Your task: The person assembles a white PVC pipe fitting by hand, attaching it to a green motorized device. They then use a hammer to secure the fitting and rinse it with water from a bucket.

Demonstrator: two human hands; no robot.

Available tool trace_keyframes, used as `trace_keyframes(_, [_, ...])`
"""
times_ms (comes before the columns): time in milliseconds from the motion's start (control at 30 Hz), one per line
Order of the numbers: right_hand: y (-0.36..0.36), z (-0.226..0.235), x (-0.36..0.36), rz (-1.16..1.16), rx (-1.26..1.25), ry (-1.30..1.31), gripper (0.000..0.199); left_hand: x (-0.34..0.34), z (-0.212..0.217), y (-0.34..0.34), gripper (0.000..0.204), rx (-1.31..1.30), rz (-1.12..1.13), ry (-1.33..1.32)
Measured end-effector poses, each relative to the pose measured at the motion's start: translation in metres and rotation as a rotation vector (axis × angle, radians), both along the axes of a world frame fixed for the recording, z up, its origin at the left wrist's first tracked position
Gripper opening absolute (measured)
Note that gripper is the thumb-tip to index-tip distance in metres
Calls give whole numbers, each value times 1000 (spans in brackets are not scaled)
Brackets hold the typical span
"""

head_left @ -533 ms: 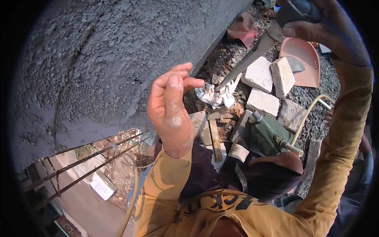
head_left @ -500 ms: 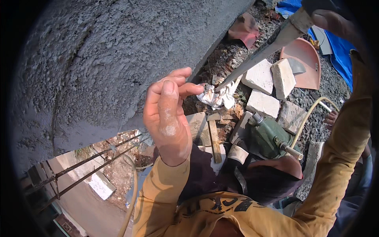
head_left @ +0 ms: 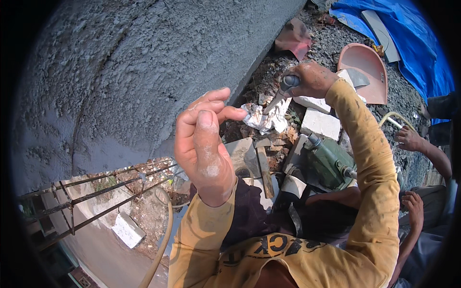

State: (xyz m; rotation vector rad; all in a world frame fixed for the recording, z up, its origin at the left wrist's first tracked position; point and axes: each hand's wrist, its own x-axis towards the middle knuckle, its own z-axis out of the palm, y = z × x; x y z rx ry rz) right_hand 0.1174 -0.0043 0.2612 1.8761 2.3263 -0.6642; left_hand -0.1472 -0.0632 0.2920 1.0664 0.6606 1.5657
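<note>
Rough cement wall (head_left: 110,77) fills ten o'clock, with gravel (head_left: 327,48) toward two. Since the earlier frame, the right hand (head_left: 313,79) has dropped, clenched around a grey pole (head_left: 275,102) between one and two; more blue tarpaulin (head_left: 422,72) shows at two. The left hand (head_left: 204,144) stays loosely cupped, thumb apart.

Gnd (head_left: 401,101): grey gravel + soil. L edge: crumpled wht wrapping (head_left: 264,122); red sheet (head_left: 294,41) farther up. Far R corner: blue tarp (head_left: 422,60), pink scoop (head_left: 377,89) nr it. Mid: pale blocks (head_left: 321,124) grouped, grn machine (head_left: 326,161) beside; wood-handled hammer (head_left: 264,168) toward nr edge.
</note>
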Motion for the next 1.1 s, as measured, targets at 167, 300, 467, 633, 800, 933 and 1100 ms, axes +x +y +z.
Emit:
trace_keyframes(167, [-16,162,30,-142,268,427,39,-1,-2,-6,23,-30,-52,-123])
trace_keyframes(300, [0,26,-22,-132,82,57,45,-4,-1,-13,28,-14,-5,-55])
trace_keyframes(467, [-24,-187,-4,-307,-176,-7,44,-3,6,-24,26,129,19,6])
trace_keyframes(633, [2,-16,-8,-43,-72,31,36,-6,-3,-3,23,0,25,51])
trace_keyframes(800, [-19,141,21,-170,198,512,37,5,-2,9,23,-50,-25,-57])
trace_keyframes(933, [10,-2,-34,-128,63,-68,33,9,-8,-3,22,-46,-20,52])
trace_keyframes(1100, [-36,-241,-9,-387,-227,-35,35,13,-4,-12,29,49,-61,74])
